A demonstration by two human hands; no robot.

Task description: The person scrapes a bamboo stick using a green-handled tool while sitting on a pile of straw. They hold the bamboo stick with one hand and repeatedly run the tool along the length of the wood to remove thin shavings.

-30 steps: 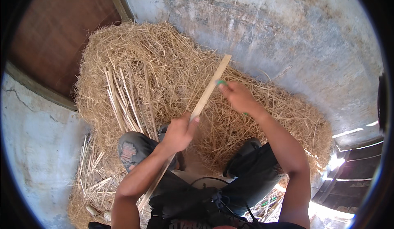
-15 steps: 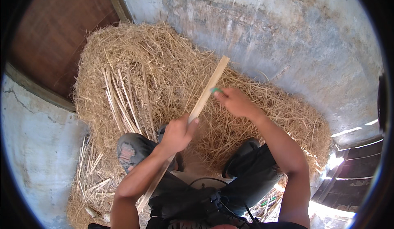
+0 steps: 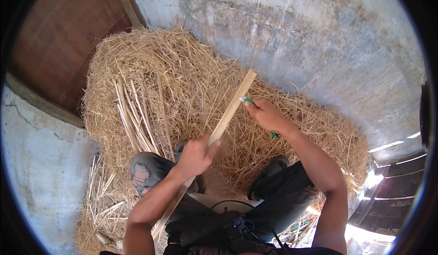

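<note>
A: Since the frame half a second earlier, the right grip (image 3: 266, 115) had eased a little to the right of the pale strip (image 3: 229, 112), and the strip's far end had dropped slightly.

B: What did that grip have hold of?

A: A green-handled knife (image 3: 249, 101), fingers curled round it, tail poking out below the palm. Its silvery tip, hidden before, now showed at the strip's right edge; I couldn't tell whether it touched.

B: And the left grip (image 3: 196, 156)?

A: Clasped around the strip partway along, just as it had been. The strip slanted up and rightward from there, its near end running back under the forearm.

B: So what did the shift mean for the work?

A: My reading: the strip was held firm, while the blade bore on it barely, if at all.

B: And farther out?

A: Straw (image 3: 173, 68) spread beneath and around the strip's far half. Slim sticks (image 3: 137, 118) lay to the strip's left, above a torn trouser knee (image 3: 151, 162). Past the strip's far end rose a stained wall (image 3: 296, 40).
</note>
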